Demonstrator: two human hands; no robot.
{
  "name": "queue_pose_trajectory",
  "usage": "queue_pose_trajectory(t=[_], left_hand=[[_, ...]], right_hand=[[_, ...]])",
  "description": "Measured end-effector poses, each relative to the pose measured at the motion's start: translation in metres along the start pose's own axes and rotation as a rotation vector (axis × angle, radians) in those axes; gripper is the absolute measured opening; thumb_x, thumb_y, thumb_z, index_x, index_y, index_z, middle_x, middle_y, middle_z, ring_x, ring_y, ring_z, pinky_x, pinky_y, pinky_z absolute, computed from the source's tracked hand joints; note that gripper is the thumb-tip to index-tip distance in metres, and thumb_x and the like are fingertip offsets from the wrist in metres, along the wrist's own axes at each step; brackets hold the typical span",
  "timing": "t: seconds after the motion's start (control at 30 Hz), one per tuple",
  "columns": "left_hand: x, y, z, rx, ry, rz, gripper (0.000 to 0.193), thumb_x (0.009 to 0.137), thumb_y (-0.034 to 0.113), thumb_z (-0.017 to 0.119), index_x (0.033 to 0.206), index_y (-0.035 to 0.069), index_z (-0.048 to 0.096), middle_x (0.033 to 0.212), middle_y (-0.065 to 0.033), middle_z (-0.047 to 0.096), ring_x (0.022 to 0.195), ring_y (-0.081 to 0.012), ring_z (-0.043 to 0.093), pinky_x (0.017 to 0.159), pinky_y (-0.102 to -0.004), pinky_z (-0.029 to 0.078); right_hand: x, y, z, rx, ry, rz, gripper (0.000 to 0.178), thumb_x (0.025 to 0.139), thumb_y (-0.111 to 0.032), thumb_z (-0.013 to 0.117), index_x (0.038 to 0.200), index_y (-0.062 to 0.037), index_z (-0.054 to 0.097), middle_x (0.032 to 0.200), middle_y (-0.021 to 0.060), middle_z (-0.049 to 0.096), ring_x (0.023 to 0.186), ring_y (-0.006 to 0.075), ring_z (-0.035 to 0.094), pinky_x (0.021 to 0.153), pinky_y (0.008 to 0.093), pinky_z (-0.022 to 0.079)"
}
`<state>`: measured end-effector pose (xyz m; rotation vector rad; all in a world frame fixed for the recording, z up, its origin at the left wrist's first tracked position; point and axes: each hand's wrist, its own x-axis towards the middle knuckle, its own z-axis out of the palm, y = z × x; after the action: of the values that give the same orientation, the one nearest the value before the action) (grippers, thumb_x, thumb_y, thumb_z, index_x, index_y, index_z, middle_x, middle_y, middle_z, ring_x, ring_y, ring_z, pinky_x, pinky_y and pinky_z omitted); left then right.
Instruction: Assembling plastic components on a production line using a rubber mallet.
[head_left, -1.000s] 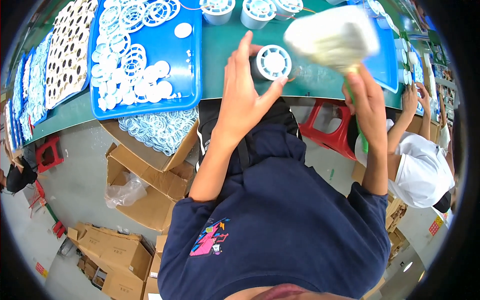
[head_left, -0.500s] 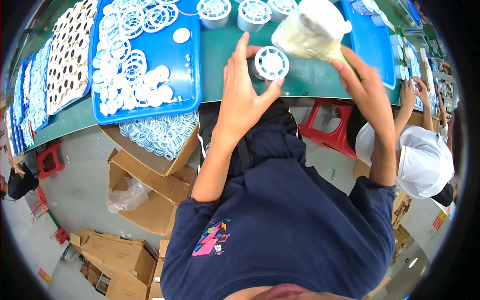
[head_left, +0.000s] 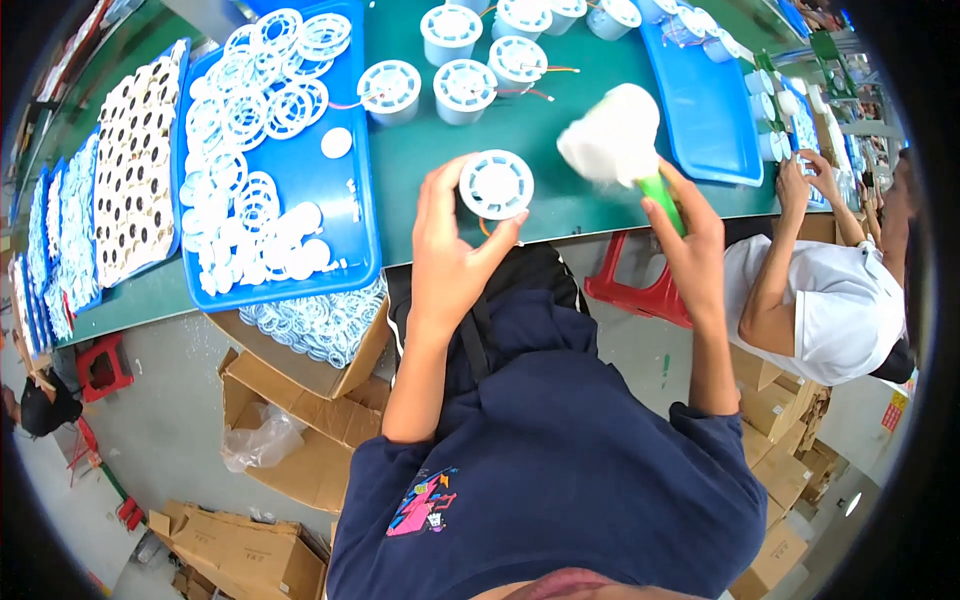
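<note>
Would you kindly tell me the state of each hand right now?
Left hand: curled around a round white part.
Right hand: closed, holding a green-handled tool with a white head.

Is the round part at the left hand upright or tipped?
The round part looks upright: its slotted face points up into view. Its base is hidden.

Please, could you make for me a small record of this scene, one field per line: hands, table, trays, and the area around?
Left hand: thumb and fingers around a white round unit with a slotted top
Right hand: gripping a green-handled tool, its bulky white head apart from that unit
Table: green; more white units with wires farther back
Left tray: blue, white rings and discs
Right tray: blue
Beyond: person in white, right; red stool by the table
</note>
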<state>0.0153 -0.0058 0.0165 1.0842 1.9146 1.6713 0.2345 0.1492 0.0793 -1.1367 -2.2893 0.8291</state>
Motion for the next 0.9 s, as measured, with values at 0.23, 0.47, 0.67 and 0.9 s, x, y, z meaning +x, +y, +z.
queue_pose_trajectory(t=[0.23, 0.47, 0.67, 0.9], left_hand=[[0.004, 0.003, 0.009, 0.010, 0.133, 0.030, 0.067, 0.075, 0.005, 0.087, 0.136, 0.003, 0.058, 0.131, -0.0160, 0.057, 0.120, -0.0314, 0.059, 0.101, -0.0398, 0.049], [0.025, 0.042, 0.044, 0.041, 0.051, 0.322, 0.070, 0.073, 0.006, 0.086, 0.138, 0.005, 0.059, 0.128, -0.0187, 0.057, 0.120, -0.0398, 0.057, 0.101, -0.0457, 0.048], [0.026, 0.032, 0.034, 0.296, 0.136, 0.190, 0.077, 0.086, 0.014, 0.082, 0.151, 0.002, 0.043, 0.142, -0.0236, 0.047, 0.132, -0.0430, 0.048, 0.110, -0.0501, 0.042], [0.036, 0.006, 0.031, 0.345, 0.226, -0.047, 0.084, 0.090, 0.017, 0.079, 0.157, 0.000, 0.032, 0.148, -0.0265, 0.044, 0.138, -0.0433, 0.042, 0.115, -0.0536, 0.034]], right_hand=[[0.018, 0.014, 0.033, -0.439, 0.194, -0.158, 0.056, 0.093, -0.007, 0.071, 0.146, -0.0020, 0.053, 0.132, 0.0231, 0.055, 0.121, 0.0394, 0.054, 0.101, 0.0466, 0.045], [0.037, -0.055, 0.030, 0.231, -0.148, -0.422, 0.072, 0.086, -0.019, 0.082, 0.150, -0.0055, 0.051, 0.134, 0.0193, 0.056, 0.104, 0.0293, 0.065, 0.084, 0.0382, 0.055], [0.105, -0.008, 0.009, 0.100, 0.334, -0.210, 0.054, 0.090, -0.019, 0.080, 0.138, -0.0020, 0.061, 0.114, 0.0181, 0.066, 0.095, 0.0267, 0.070, 0.080, 0.0379, 0.058], [0.197, 0.130, -0.015, -0.354, 0.337, -0.064, 0.060, 0.094, -0.035, 0.076, 0.140, -0.0011, 0.059, 0.131, 0.0270, 0.061, 0.113, 0.0418, 0.064, 0.092, 0.0483, 0.054]])
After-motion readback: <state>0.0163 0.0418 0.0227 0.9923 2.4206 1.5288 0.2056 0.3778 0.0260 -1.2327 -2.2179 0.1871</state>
